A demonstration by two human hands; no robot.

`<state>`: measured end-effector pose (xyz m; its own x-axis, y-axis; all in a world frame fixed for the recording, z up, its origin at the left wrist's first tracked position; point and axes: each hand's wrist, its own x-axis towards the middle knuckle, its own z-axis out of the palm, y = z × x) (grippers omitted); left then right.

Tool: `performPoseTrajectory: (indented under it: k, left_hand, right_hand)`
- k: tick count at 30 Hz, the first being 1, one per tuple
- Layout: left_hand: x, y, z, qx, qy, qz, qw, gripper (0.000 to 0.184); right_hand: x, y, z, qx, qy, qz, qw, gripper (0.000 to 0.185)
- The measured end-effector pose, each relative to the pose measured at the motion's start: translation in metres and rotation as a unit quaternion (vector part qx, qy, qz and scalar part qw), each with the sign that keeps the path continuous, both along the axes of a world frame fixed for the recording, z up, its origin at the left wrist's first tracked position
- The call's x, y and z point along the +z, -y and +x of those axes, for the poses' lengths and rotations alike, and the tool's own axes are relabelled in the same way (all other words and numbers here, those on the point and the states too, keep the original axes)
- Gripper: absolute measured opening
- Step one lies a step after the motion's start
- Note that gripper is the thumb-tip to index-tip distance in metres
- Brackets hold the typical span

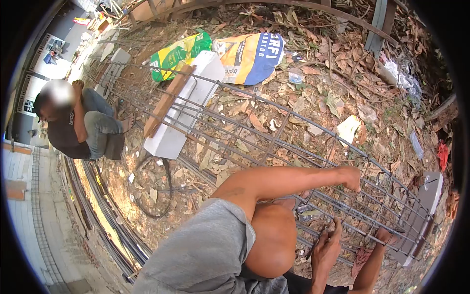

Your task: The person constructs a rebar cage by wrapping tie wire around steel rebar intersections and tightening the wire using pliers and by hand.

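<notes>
Across the ground runs a long rebar cage (274, 139) of thin lengthwise bars and square stirrups. My left hand (349, 178) is closed in a fist at the cage's upper bars, near a stirrup; what it grips is hidden. Lower down, my right hand (327, 249) is beside the lower bars, its index finger stretched up and its thumb apart, with nothing clearly visible between them. My bent knee (270, 240) is between the two arms. The cage rests on a white block (169, 144) with a wooden plank (169, 100), and on a grey block (427, 196) at its right end.
Another person (81, 125) crouches at the left by the cage's far end. A green-yellow sack (181, 54) and a mortar bag (249, 56) lie behind it. Black hoses or cables (110, 215) run along the left. Dry leaves and litter cover the ground.
</notes>
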<state>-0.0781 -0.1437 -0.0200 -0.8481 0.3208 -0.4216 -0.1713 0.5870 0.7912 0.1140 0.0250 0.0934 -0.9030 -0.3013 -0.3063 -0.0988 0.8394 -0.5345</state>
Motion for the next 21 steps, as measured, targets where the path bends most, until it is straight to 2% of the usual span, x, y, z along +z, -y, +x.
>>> performPoseTrajectory:
  k: [2,4,6,7,11,14,18,21]
  left_hand:
    - [0.007,0.000,-0.004,-0.024,-0.023,-0.042,0.999,0.042]
    - [0.011,-0.006,-0.010,-0.068,-0.015,-0.120,0.990,0.044]
    - [-0.006,-0.015,-0.016,-0.054,-0.016,-0.109,0.992,0.049]
    - [-0.015,-0.023,-0.019,-0.049,-0.023,-0.102,0.993,0.048]
    - [-0.017,-0.019,-0.014,-0.027,0.001,-0.072,0.997,0.043]
    - [0.008,-0.016,0.004,0.044,-0.008,-0.072,0.996,0.036]
    - [-0.007,-0.019,0.011,0.094,-0.071,-0.044,0.992,0.036]
    - [-0.003,-0.014,0.014,0.091,-0.051,-0.036,0.994,0.041]
  right_hand:
    - [-0.002,0.014,-0.013,-0.007,0.020,0.020,1.000,0.047]
    - [-0.010,0.021,-0.023,0.056,-0.014,0.023,0.998,0.035]
    - [-0.039,0.012,-0.026,0.090,-0.073,0.000,0.993,0.031]
    - [-0.037,0.017,-0.026,0.101,-0.103,-0.029,0.989,0.029]
    - [-0.026,0.023,-0.034,0.038,0.053,0.040,0.997,0.028]
    - [-0.062,-0.009,-0.054,0.108,0.051,0.173,0.978,0.065]
    - [-0.072,0.003,-0.057,0.096,0.053,-0.117,0.987,0.029]
    - [-0.080,0.011,-0.059,0.106,0.087,-0.187,0.973,0.031]
